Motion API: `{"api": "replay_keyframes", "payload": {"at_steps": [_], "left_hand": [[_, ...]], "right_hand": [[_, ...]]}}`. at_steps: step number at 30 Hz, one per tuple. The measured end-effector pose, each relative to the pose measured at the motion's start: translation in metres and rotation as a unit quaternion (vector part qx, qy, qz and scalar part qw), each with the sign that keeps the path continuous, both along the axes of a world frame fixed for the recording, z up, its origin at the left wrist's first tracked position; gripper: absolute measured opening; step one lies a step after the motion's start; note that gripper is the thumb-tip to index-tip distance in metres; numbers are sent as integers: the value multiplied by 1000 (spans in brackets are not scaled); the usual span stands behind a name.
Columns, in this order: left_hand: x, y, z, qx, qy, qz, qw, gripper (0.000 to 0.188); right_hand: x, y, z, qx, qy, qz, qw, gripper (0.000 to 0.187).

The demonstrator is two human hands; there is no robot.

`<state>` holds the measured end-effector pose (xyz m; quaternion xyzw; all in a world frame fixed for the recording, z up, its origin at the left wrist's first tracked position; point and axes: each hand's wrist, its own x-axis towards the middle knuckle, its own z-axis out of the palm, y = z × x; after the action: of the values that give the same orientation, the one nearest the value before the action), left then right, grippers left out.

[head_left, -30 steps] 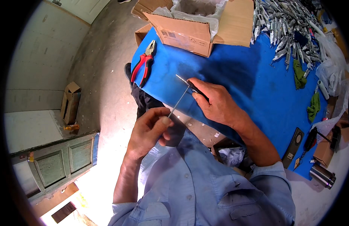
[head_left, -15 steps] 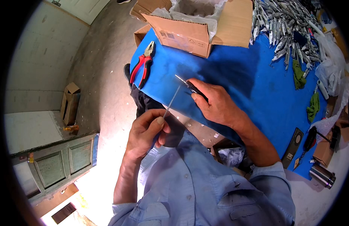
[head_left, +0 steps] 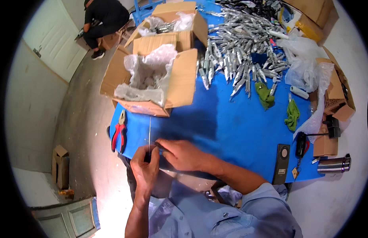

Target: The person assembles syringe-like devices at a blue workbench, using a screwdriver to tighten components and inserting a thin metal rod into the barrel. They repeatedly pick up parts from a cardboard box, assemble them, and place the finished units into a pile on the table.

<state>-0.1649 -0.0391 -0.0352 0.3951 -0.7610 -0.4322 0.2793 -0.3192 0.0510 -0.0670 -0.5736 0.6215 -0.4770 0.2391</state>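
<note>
My left hand [head_left: 144, 168] is closed around a thin metal rod [head_left: 150, 129], which sticks up from between thumb and fingers. Close beside it, my right hand [head_left: 186, 155] grips a small black-handled tool [head_left: 160, 146]. The hands nearly meet at the near edge of the blue-covered table [head_left: 239, 131]. What the tool's tip touches is hidden by the fingers. To the left of my hands lies a pair of pliers [head_left: 119, 135] with red and black handles.
An open cardboard box [head_left: 184, 79] lined with plastic stands beyond my hands, another box [head_left: 200, 27] behind it. Many silver pen-like pieces [head_left: 239, 51] are heaped at the far side. Green cloths [head_left: 264, 96], a flat grey device [head_left: 281, 164] and a steel flask [head_left: 334, 164] lie rightward. A person [head_left: 106, 22] sits far left.
The view has tipped up, showing more of the table and the seated person. My right hand has come together with my left, and the rod now points nearly straight up.
</note>
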Motion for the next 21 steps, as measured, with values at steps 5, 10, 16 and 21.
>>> {"api": "replay_keyframes", "payload": {"at_steps": [5, 10, 16, 21], "left_hand": [[-6, 4, -7, -65, 0, -5, 998, 9], [-8, 4, -2, -173, -41, -36, 983, 7], [-12, 8, -5, -262, -66, -34, 962, 7], [-9, 6, -8, -298, -69, -50, 951, 7]], "right_hand": [[-1, 2, 1, 21, 1, 9, 1000, 44], [-1, 2, -4, 15, 5, 24, 1000, 48], [0, -2, -9, 21, 3, 22, 1000, 50], [-1, -2, -8, 21, -18, 24, 999, 49]]}}
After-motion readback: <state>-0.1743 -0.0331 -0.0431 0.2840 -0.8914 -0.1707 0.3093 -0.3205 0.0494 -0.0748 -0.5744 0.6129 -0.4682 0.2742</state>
